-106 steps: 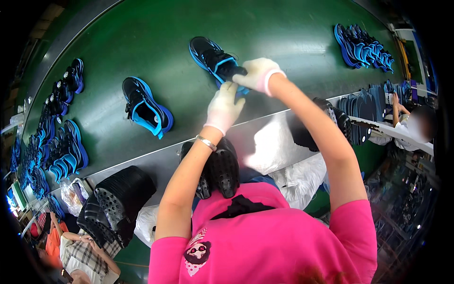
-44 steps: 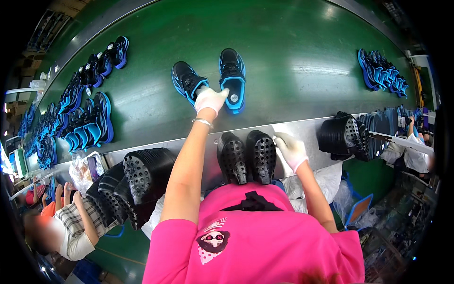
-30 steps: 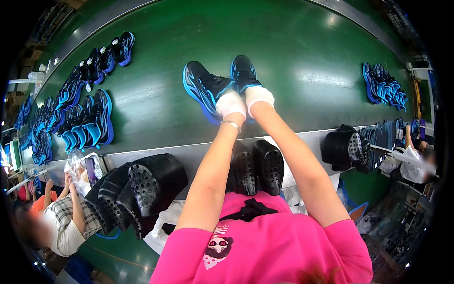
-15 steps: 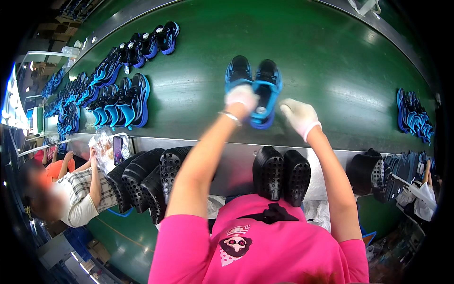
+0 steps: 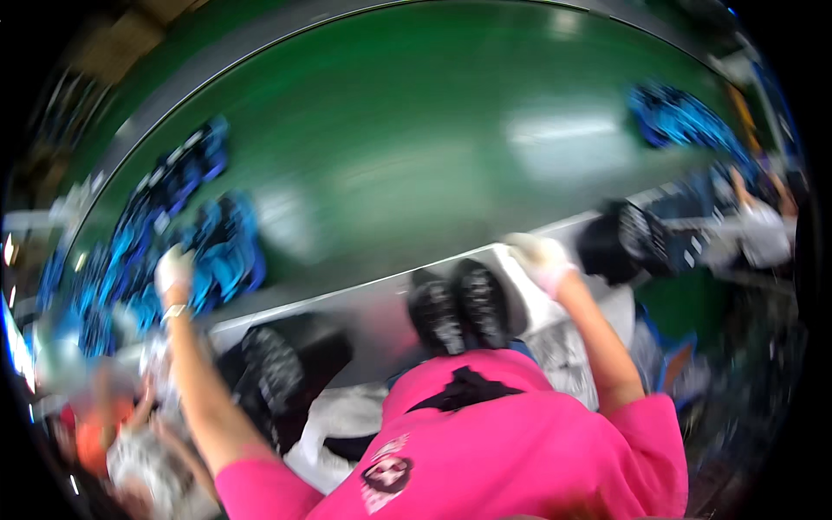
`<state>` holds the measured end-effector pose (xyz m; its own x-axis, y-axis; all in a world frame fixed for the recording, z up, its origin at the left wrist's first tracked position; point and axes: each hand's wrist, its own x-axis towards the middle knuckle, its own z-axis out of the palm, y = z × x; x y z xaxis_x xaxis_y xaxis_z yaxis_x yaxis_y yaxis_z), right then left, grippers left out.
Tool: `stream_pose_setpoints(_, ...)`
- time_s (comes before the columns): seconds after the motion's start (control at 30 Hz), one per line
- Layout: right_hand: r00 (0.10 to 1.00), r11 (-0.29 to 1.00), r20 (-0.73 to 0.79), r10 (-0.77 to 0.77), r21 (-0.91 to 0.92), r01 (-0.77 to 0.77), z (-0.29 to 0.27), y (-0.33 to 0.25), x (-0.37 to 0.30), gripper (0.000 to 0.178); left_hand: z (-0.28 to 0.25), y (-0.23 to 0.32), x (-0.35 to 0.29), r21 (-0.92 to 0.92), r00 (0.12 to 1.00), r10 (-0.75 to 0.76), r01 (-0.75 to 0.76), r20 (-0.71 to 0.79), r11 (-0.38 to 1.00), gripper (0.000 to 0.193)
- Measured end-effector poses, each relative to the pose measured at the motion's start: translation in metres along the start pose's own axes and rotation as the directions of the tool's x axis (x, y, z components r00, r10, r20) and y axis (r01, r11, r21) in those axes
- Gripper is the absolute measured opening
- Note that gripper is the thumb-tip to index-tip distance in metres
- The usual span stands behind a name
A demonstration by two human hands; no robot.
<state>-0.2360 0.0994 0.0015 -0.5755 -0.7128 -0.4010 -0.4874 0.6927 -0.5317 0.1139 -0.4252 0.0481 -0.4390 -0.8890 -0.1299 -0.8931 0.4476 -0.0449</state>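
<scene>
My left hand [image 5: 176, 273], in a white glove, reaches far left among black-and-blue sneakers [image 5: 227, 251] standing in rows on the green surface. Motion smears its fingers, so whether it grips a sneaker is unclear. My right hand [image 5: 539, 260], gloved too, is at the metal front edge of the table, beside a white sheet-like patch [image 5: 522, 290]. Its fingers look bent but are blurred, and any hold on the white material cannot be made out. Two black shoe-shaped pieces with dimpled undersides [image 5: 459, 308] stand upright in front of my waist, between my arms.
More black pieces lie along the metal edge, left [image 5: 282, 364] and right [image 5: 620, 243]. Another group of blue sneakers [image 5: 685, 121] sits at the far right of the green table [image 5: 390, 139]. Co-workers sit at lower left [image 5: 156, 459] and right [image 5: 763, 230].
My left hand has swung from the middle to the sneakers at far left. The sneaker pair it was at has left the middle. My right hand has drawn back to the edge; the view has turned.
</scene>
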Motion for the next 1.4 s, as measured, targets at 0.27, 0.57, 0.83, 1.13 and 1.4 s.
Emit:
stream_pose_setpoints(0.27, 0.98, 0.962, 0.175, -0.093, -0.24, 0.134, -0.048, -0.035, -0.006, 0.029, -0.045, 0.158, -0.014, -0.268, 0.75, 0.58, -0.658, -0.317, 0.704, 0.031)
stream_pose_setpoints(0.57, 0.999, 0.936, 0.05, 0.02, -0.353, -0.001, -0.15, 0.015, -0.001, 0.031, -0.009, 0.358, -0.217, -0.305, 0.35, 0.919, -0.908, -0.182, 0.286, 0.045)
stream_pose_setpoints(0.83, 0.875, 0.838, -0.306, 0.375, -0.291, -0.461, -0.284, 0.197, 0.067, 0.034, 0.039, 0.385, -0.283, -0.278, 0.569, 0.82, -0.78, 0.06, 0.561, 0.07)
stream_pose_setpoints(1.13, 0.54, 0.694, -0.566, 0.622, 0.081, -0.715, -0.345, 0.408, 0.152, 0.035, 0.031, 0.413, -0.291, -0.33, 0.72, 0.687, -0.626, 0.104, 0.706, 0.06)
stream_pose_setpoints(1.4, 0.415, 0.599, -0.705, 0.576, 0.018, -0.801, -0.369, 0.476, 0.194, 0.038, 0.024, 0.422, -0.289, -0.319, 0.726, 0.642, -0.564, 0.249, 0.762, 0.063)
